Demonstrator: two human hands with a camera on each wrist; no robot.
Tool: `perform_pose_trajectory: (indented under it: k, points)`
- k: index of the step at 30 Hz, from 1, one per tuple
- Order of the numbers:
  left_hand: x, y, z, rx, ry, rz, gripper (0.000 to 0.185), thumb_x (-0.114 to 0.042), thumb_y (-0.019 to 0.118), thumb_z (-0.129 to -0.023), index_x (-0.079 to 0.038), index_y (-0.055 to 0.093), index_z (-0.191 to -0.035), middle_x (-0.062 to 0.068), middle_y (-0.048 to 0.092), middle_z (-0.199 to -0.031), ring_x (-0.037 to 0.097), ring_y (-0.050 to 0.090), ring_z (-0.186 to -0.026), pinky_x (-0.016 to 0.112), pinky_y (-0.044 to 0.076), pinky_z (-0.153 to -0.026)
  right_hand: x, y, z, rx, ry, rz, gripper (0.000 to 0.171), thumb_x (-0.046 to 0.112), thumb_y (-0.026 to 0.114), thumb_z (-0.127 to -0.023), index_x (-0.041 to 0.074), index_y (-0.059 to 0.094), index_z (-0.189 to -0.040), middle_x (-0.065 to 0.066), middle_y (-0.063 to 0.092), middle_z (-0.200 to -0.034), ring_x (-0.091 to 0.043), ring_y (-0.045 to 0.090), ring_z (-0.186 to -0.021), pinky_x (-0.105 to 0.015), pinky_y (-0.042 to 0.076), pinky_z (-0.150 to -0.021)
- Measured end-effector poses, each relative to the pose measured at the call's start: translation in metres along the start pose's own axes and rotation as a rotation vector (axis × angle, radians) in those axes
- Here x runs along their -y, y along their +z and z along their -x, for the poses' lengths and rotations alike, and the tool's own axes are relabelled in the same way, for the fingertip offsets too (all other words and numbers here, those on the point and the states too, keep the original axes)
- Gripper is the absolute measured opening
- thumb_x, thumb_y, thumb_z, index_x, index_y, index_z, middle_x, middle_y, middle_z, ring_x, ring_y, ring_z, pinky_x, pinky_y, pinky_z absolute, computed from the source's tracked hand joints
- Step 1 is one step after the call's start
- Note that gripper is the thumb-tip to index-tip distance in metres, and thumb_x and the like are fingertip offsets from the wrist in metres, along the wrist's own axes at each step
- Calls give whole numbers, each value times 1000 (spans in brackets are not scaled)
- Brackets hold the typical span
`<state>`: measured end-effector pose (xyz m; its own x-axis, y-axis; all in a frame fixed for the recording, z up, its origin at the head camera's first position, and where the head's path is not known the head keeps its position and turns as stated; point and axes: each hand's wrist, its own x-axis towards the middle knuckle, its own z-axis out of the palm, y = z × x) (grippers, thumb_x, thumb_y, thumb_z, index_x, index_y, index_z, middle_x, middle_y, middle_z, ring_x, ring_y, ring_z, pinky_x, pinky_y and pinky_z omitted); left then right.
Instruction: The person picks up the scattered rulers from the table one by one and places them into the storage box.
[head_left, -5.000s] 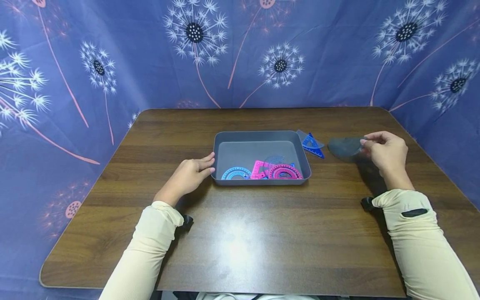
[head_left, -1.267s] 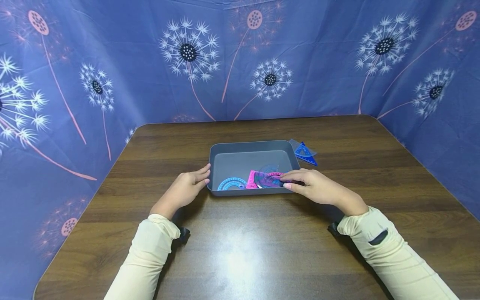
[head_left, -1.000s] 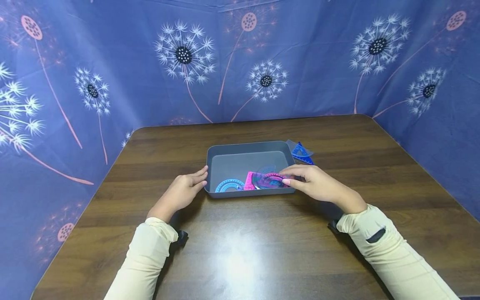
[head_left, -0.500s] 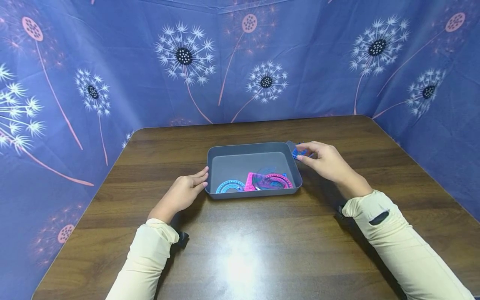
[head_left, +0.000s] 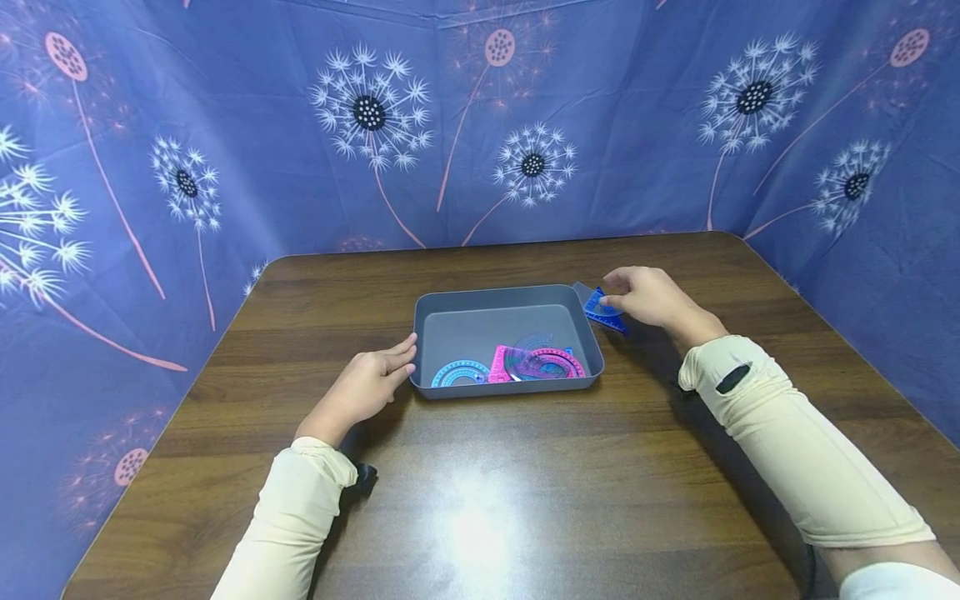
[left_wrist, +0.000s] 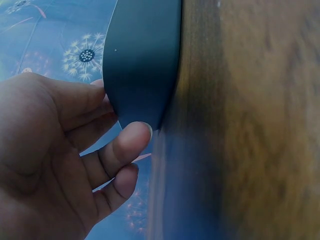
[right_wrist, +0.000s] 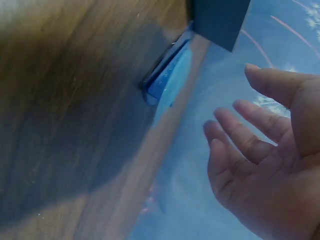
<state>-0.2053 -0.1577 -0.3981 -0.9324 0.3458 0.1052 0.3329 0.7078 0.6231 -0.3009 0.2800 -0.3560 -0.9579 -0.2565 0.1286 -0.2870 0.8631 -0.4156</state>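
Observation:
My left hand (head_left: 362, 385) touches the left side of the grey tray (head_left: 487, 302) with its extended fingers. In the left wrist view, the fingertips meet the tray wall (left_wrist: 142, 60) near a corner. Inside the tray, along its near side, lie a light-blue protractor (head_left: 450, 369), a pink ruler-like piece (head_left: 498, 367) and a pink protractor (head_left: 576, 364). A clear protractor overlaps the pink ones. My right hand (head_left: 651, 298) hovers beside a blue set square (head_left: 611, 321), its fingers parted and holding nothing. The right wrist view shows blue pieces (right_wrist: 167, 80) on the table, apart from the fingers.
A greyish clear piece (head_left: 582, 291) lies under the blue set square, close to the tray's far right corner. Beneath everything is a brown wooden table (head_left: 337, 287). A blue dandelion-print cloth (head_left: 637, 100) hangs behind the table's far edge.
The right hand carried a dark clear protractor from the right into the tray and let it go. It then moved back to the blue set square. The left hand stayed at the tray.

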Motion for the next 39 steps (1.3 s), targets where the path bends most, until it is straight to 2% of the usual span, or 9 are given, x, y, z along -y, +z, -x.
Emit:
perform_pose_trajectory:
  k: [5, 10, 17, 25, 32, 39]
  points:
    - [-1, -1, 1, 14, -15, 13, 41, -17, 58, -102, -1, 55, -140, 0, 43, -153, 13, 53, -49, 28, 50, -53, -4, 7, -14, 107, 53, 48, 51, 25, 67, -94, -9, 57, -131, -29, 60, -130, -45, 54, -122, -57, 42, -102]
    - [-2, -2, 1, 19, -19, 20, 41, -17, 58, -102, -2, 55, -140, 0, 42, -154, 14, 52, -48, 28, 48, -52, -7, 13, -21, 162, 79, 90, 58, 28, 69, -94, -12, 52, -133, -32, 58, -131, -45, 55, -120, -57, 42, -103]
    - [-1, -3, 0, 13, -15, 9, 41, -18, 58, -102, -3, 56, -140, -1, 43, -153, 13, 52, -47, 27, 49, -52, -7, 18, -23, 174, 107, 126, 62, 37, 70, -94, -13, 55, -128, -28, 58, -116, -36, 50, -106, -54, 43, -98]
    - [-2, -3, 0, 18, -28, 17, 41, -17, 59, -102, -3, 55, -140, -1, 42, -154, 14, 53, -49, 28, 50, -54, -10, 24, -25, 187, 141, 148, 64, 40, 70, -93, -13, 56, -126, -25, 56, -113, -35, 46, -106, -53, 42, -96]
    - [-4, -4, 1, 19, -31, 24, 42, -16, 59, -102, -2, 55, -141, -1, 42, -154, 14, 52, -49, 28, 50, -54, -11, 28, -29, 167, 161, 109, 55, 34, 73, -90, -12, 58, -116, -21, 61, -104, -32, 54, -92, -48, 46, -87]
    - [-2, -3, 0, 18, -21, 19, 41, -17, 59, -102, -3, 55, -140, 0, 42, -153, 14, 55, -51, 28, 51, -55, -11, 29, -29, 171, 235, 41, 57, 35, 74, -90, -10, 56, -118, -20, 60, -106, -31, 53, -93, -46, 46, -88]
